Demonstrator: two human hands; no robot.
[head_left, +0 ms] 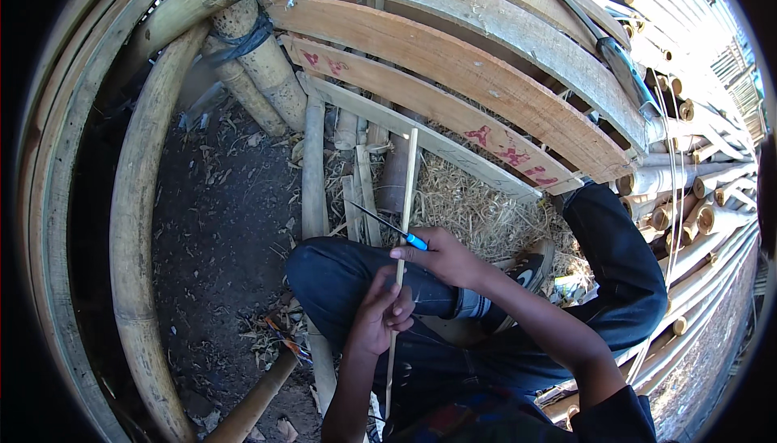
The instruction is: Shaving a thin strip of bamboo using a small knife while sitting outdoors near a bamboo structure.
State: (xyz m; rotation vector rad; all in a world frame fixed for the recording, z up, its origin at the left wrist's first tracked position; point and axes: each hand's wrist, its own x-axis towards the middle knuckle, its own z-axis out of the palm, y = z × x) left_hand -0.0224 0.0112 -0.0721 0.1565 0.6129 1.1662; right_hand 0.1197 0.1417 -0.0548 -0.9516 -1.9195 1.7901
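Note:
A thin, pale bamboo stick stands upright in front of my body, over my bent leg. My left hand is closed around its lower part. Just above, my right hand grips a screwdriver with a blue handle and a thin dark shaft. The shaft points up and to the left and passes across the stick. My right thumb lies against the stick. The stick's lower end runs down toward my lap.
Wooden planks form a slatted structure ahead, with a blue-handled saw on top. Thick bamboo poles stand at the left, and stacked bamboo lies at the right. Straw and dry leaves cover the ground near my legs.

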